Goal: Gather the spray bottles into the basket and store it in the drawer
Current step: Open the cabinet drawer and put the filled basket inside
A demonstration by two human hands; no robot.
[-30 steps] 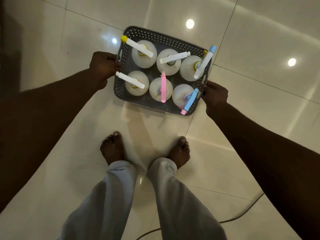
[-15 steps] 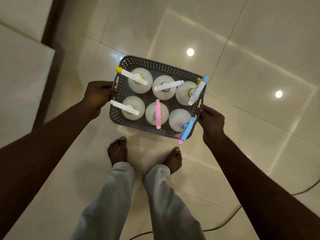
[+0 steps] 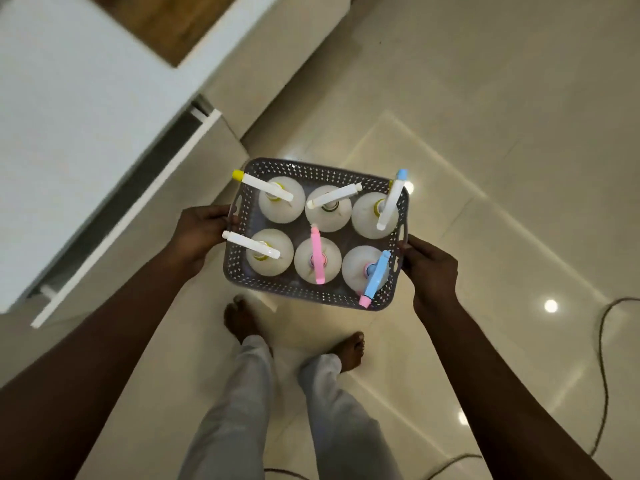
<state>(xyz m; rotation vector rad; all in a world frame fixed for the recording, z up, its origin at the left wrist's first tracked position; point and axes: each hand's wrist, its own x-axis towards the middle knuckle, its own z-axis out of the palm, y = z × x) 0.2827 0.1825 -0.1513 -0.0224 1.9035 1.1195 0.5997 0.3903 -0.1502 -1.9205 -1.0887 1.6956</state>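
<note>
A grey perforated basket [image 3: 313, 173] hangs in the air above the floor, carried level. Several white spray bottles stand upright in it in two rows, among them one with a pink nozzle [image 3: 316, 259] and one with a blue and pink nozzle [image 3: 374, 277]. My left hand [image 3: 199, 235] grips the basket's left handle. The right handle is held by my right hand [image 3: 431, 268]. To the left, a white drawer [image 3: 138, 209] is pulled out from a white cabinet [image 3: 69, 133], its dark inside partly showing.
My bare feet [image 3: 242, 318] stand on glossy cream floor tiles just below the basket. A dark cable [image 3: 604, 358] trails over the floor at the right. The cabinet has a wooden top panel [image 3: 173, 26] at the upper left.
The basket has been lifted and carried to the left. The white cabinet and its pulled-out drawer have come into view. Both hands keep their grip on the handles.
</note>
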